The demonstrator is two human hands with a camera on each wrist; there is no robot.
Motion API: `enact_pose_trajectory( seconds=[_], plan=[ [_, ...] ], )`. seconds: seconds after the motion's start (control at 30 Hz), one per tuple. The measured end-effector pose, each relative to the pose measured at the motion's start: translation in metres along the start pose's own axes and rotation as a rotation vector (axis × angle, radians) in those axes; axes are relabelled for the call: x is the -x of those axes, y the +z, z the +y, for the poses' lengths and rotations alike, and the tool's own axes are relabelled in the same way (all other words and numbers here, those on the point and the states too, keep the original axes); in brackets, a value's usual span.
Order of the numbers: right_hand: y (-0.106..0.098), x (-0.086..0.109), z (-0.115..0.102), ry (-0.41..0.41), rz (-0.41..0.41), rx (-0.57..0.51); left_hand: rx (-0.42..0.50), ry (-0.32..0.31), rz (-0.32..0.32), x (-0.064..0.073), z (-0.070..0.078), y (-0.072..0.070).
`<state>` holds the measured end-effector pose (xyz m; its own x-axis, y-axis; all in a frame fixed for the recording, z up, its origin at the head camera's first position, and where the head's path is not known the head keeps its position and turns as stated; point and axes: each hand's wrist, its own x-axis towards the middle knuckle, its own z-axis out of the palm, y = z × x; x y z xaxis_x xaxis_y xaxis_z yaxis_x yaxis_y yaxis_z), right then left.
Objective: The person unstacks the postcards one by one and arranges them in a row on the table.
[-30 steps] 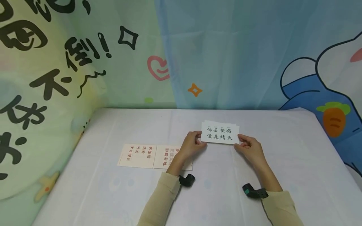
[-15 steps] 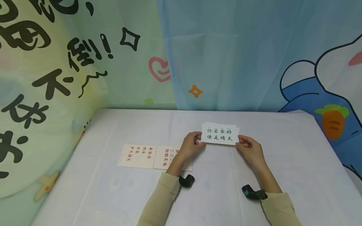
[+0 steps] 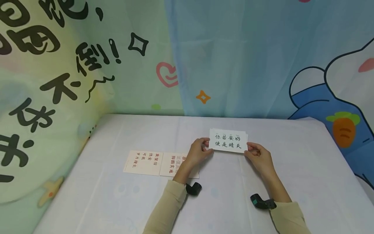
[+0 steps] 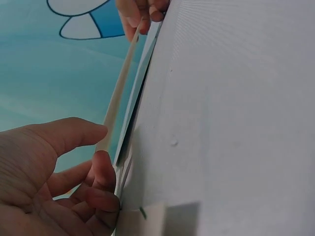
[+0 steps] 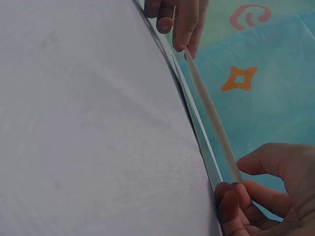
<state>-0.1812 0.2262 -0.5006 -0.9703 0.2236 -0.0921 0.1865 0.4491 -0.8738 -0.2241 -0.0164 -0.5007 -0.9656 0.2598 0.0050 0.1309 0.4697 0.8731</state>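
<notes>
A white card [image 3: 228, 140] with two rows of black characters is held level across both hands in the head view. My left hand [image 3: 199, 152] pinches its left end between thumb and fingers. At the other end, my right hand [image 3: 260, 157] pinches the lower right corner the same way. Both wrist views show the card edge-on, its thin pale edge [image 4: 116, 101] between thumb and fingertips. Just beneath it lie more white cards [image 5: 199, 125], close to the tabletop. A sliver of one shows past the held card's right edge in the head view.
Two cream cards with red characters lie side by side on the white-covered table [image 3: 292, 169]: a left card [image 3: 143, 162] and a right card [image 3: 166, 164] partly hidden behind the left forearm. A printed cloth backdrop [image 3: 248, 65] rises behind the table and along its left side.
The head view has shifted slightly. Less of the cards underneath shows behind the held card's top edge than before. Both hands keep their pinch at its ends.
</notes>
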Motion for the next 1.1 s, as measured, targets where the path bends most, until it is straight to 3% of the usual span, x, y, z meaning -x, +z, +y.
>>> enact_pose_trajectory(
  seconds=[1.1],
  plan=[
    [-0.006,0.023,0.001,-0.02,-0.028,-0.002,0.0,0.033,-0.007,0.012,0.008,0.002]
  ],
)
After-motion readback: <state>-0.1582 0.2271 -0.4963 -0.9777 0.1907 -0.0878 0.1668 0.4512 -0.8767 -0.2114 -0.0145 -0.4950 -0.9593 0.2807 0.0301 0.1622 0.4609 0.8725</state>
